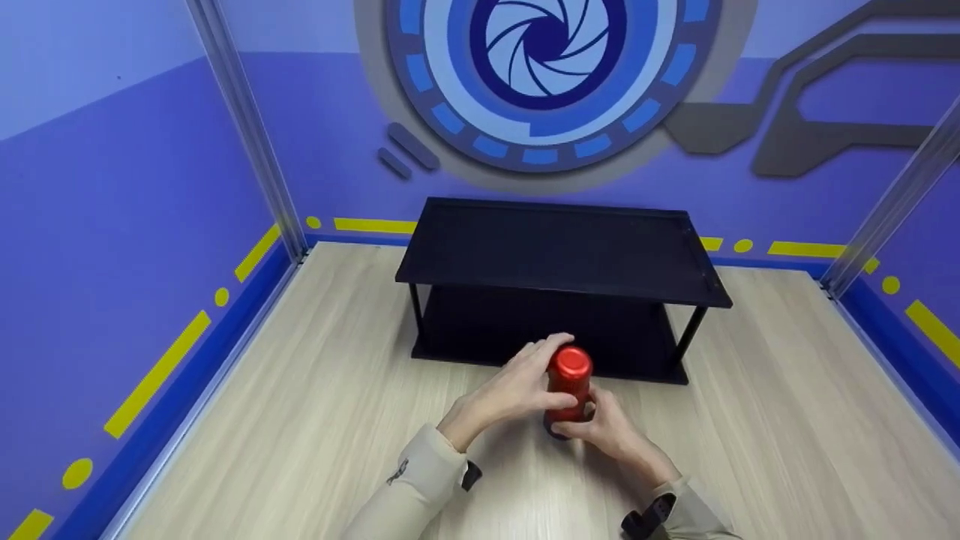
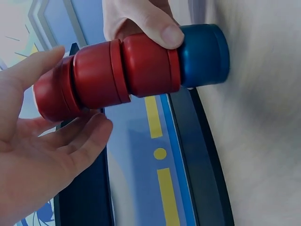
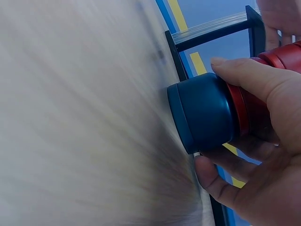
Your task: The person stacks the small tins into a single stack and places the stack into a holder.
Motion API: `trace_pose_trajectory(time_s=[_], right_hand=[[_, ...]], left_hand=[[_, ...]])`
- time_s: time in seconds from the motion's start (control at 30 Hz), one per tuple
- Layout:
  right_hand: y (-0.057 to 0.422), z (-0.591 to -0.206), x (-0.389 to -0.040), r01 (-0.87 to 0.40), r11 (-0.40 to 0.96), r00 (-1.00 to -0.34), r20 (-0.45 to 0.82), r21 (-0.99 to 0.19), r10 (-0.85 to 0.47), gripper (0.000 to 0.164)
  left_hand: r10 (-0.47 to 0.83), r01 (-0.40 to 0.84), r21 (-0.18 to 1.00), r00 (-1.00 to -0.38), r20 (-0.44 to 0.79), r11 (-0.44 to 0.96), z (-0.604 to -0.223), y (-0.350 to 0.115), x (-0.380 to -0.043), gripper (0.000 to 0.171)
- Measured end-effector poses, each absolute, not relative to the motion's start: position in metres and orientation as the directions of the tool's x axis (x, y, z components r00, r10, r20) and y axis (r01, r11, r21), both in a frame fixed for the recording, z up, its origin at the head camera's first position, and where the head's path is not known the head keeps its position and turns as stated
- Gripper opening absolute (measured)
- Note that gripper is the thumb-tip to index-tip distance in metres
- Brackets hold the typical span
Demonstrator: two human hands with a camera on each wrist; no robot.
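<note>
A column of nested, upside-down metal cups stands upright between my hands, in front of the shelf. At its bottom is a blue cup (image 3: 204, 113), close over the table, and above it come a lower red cup (image 2: 148, 70), a middle red cup (image 2: 96, 75) and a top red cup (image 2: 52, 94). My left hand (image 1: 517, 382) holds the top red cup, thumb on one side and fingers on the other. Lower down, my right hand (image 1: 611, 427) grips the lower red cup just above the blue one, its thumb tip near their joint.
A black two-tier shelf (image 1: 555, 247) stands behind the cups, its lower board (image 1: 487, 330) close to my left fingertips. The pale wooden table (image 1: 300, 420) runs under everything. Blue and purple printed panels (image 1: 112, 210) wall in the left, right and back.
</note>
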State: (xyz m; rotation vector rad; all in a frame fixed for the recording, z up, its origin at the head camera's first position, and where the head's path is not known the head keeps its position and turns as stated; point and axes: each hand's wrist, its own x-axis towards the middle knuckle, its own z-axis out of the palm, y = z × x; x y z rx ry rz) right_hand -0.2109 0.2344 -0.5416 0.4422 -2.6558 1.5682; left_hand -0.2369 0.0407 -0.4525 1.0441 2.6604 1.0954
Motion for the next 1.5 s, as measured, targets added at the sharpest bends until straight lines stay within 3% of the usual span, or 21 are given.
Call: trace_pose_trajectory(time_s=[0.23,0.43,0.7,1.03,1.5], right_hand=[[0.237,-0.543,-0.208,-0.252,0.469,-0.960,0.156,-0.846,-0.235,0.054],[0.239,-0.541,-0.208,-0.236,0.511,-0.962,0.126,-0.826,-0.242,0.057],[0.240,-0.538,-0.208,-0.263,0.517,-0.956,0.146,-0.814,-0.255,0.055],[0.238,-0.537,-0.209,-0.276,0.521,-0.951,0.152,-0.808,-0.268,0.056],[0.238,-0.535,-0.209,-0.301,0.490,-0.941,0.172,-0.818,-0.291,0.060]], left_hand=[[0.681,0.511,0.726,-0.728,0.081,0.459,-0.473,0.027,-0.244,0.079],[0.671,0.465,0.724,-0.741,0.004,0.510,-0.481,0.023,-0.242,0.077],[0.657,0.498,0.718,-0.750,0.075,0.486,-0.476,0.030,-0.239,0.066],[0.627,0.473,0.726,-0.776,0.074,0.499,-0.475,0.029,-0.237,0.057],[0.650,0.509,0.717,-0.753,0.102,0.476,-0.478,0.030,-0.237,0.054]])
